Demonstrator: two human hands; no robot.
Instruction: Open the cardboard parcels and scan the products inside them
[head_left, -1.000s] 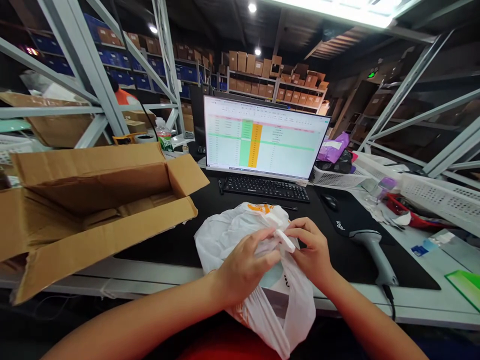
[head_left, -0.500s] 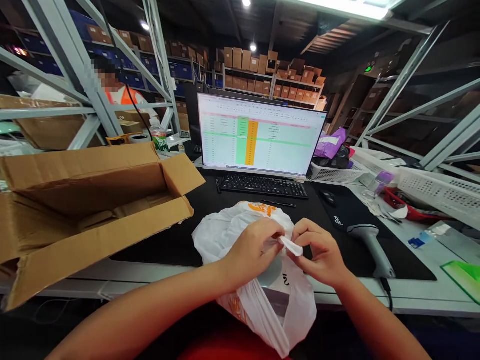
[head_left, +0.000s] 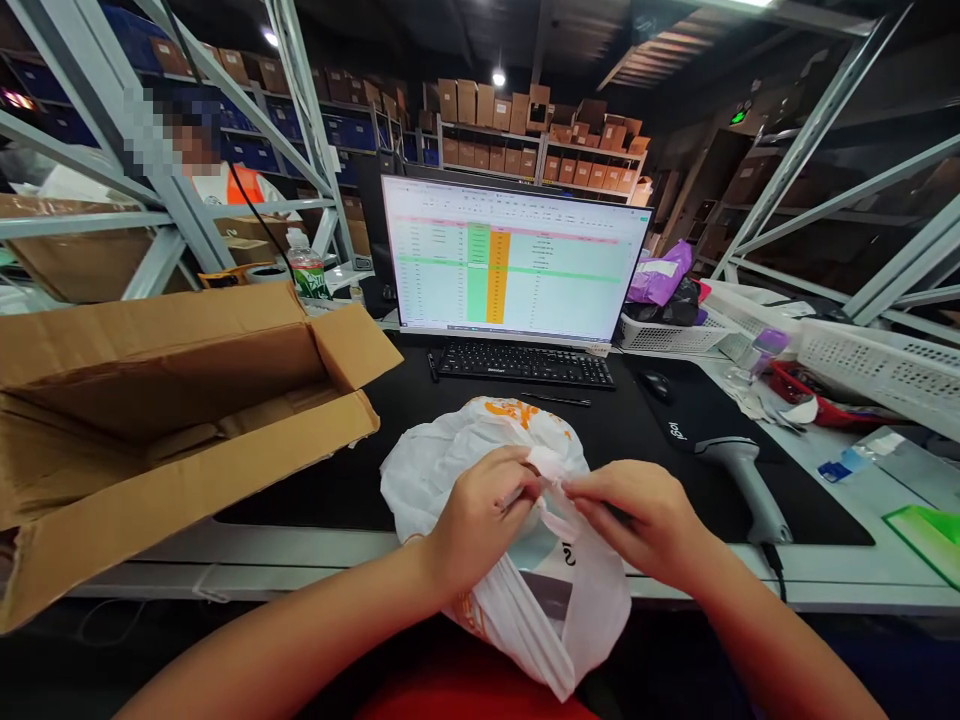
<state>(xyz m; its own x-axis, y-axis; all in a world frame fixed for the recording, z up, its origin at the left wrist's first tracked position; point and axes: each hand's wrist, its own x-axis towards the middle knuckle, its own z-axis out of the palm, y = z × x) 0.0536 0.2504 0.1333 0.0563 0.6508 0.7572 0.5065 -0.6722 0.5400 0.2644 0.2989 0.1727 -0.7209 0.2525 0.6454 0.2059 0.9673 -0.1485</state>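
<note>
Handles an orange-printed white plastic bag (head_left: 431, 465), set on the front of a black desk mat (head_left: 322, 500) and drooping over the near edge of the desk (head_left: 247, 550). Clamps a bunched twist of the bag in the curled fingers of the left hand (head_left: 480, 520); pinches a narrow strip just beside it between thumb and fingertips of the right hand (head_left: 649, 515). Faces a lit monitor (head_left: 577, 290) filled with a spreadsheet, behind a black keyboard (head_left: 525, 365) and a pen (head_left: 556, 399). Has an open cardboard box (head_left: 195, 490) to the left; to the right, a mouse (head_left: 657, 386), a grey handheld scanner (head_left: 750, 490) and, farther off, a white basket (head_left: 671, 340) topped by a purple package (head_left: 661, 275). Looks out past metal posts (head_left: 822, 110) toward a person in an orange vest (head_left: 251, 187) at left and, in the background, shelves (head_left: 491, 138) stacked with cartons (head_left: 486, 104).
</note>
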